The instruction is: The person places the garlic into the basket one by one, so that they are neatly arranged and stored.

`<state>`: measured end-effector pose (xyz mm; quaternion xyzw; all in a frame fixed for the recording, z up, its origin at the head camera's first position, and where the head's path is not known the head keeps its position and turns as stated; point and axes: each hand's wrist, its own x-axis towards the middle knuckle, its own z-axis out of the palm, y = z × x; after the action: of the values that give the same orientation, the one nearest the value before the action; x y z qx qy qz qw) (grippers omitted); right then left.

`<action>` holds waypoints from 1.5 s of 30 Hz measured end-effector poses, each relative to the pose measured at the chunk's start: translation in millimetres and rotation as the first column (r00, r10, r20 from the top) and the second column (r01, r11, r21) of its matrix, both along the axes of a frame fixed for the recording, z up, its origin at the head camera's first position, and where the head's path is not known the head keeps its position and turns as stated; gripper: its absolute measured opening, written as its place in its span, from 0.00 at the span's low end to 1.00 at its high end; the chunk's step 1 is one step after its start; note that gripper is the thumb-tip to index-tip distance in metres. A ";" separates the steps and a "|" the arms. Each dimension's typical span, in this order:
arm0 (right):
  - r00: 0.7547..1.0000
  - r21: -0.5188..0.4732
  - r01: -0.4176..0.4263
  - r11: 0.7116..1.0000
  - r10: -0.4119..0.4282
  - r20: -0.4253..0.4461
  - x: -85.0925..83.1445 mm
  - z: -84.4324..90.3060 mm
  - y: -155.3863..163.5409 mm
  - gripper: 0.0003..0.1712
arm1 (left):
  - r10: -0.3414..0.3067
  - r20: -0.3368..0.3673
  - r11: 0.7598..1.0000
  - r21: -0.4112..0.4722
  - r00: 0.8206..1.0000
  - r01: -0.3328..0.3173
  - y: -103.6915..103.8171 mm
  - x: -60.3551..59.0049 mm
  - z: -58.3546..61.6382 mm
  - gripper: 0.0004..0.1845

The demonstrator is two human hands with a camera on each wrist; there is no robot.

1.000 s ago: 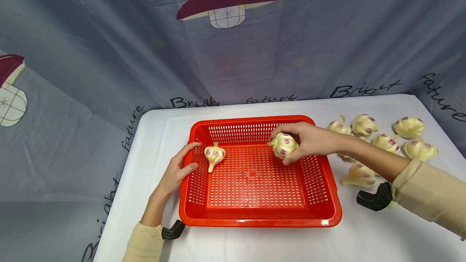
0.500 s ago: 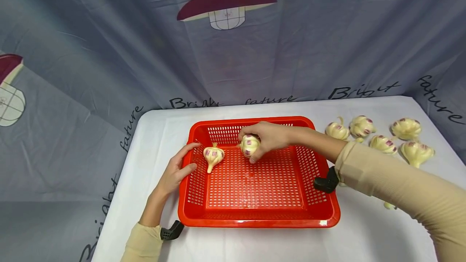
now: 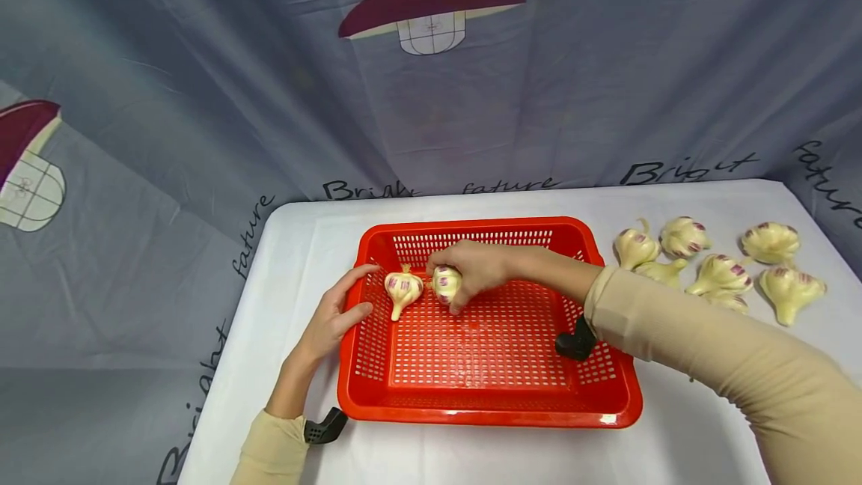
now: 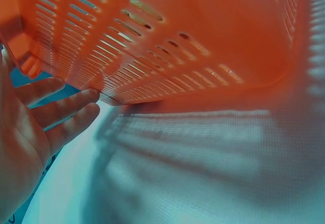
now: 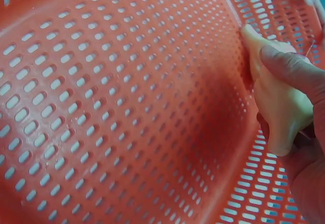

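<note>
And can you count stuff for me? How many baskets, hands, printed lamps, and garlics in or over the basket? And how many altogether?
Red plastic basket: 1
Left hand and right hand: 2
Printed lamps, maroon: 2
Garlic bulbs, one lying, one held: 2
Total: 7

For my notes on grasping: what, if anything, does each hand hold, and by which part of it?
The right hand holds a garlic bulb by its rounded body, between thumb and fingers. The left hand only touches the basket rim.
</note>
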<state>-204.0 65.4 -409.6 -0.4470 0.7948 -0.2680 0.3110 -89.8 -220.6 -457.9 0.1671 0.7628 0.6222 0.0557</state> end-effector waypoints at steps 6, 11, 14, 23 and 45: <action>0.999 0.001 -0.024 1.000 0.024 -0.035 2.6 -12.2 -7.7 0.32 | 0.003 0.002 1.000 0.001 1.000 -0.003 1.1 -0.1 0.1 0.29; 0.991 0.011 -0.029 1.000 0.030 -0.131 5.9 -20.5 -11.3 0.33 | 0.005 0.008 1.000 -0.004 1.000 -0.005 1.9 -0.2 0.5 0.29; 0.984 -0.002 -0.030 1.000 0.029 -0.175 6.9 -24.7 -12.9 0.34 | 0.007 0.005 1.000 -0.008 1.000 -0.007 1.9 -0.5 0.8 0.29; 0.968 0.001 0.005 1.000 -0.004 -0.252 9.5 -29.6 -17.5 0.35 | -0.002 0.014 1.000 0.011 1.000 0.002 0.4 0.4 -0.3 0.29; 0.970 0.024 0.023 0.999 -0.016 -0.243 18.8 -12.7 -4.0 0.47 | 0.014 0.037 1.000 0.004 0.999 -0.014 1.8 1.5 0.1 0.30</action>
<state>-185.2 61.5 -422.3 -0.4644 0.8347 -0.2037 0.2148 -88.3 -218.8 -457.8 0.1504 0.7614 0.6272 0.0653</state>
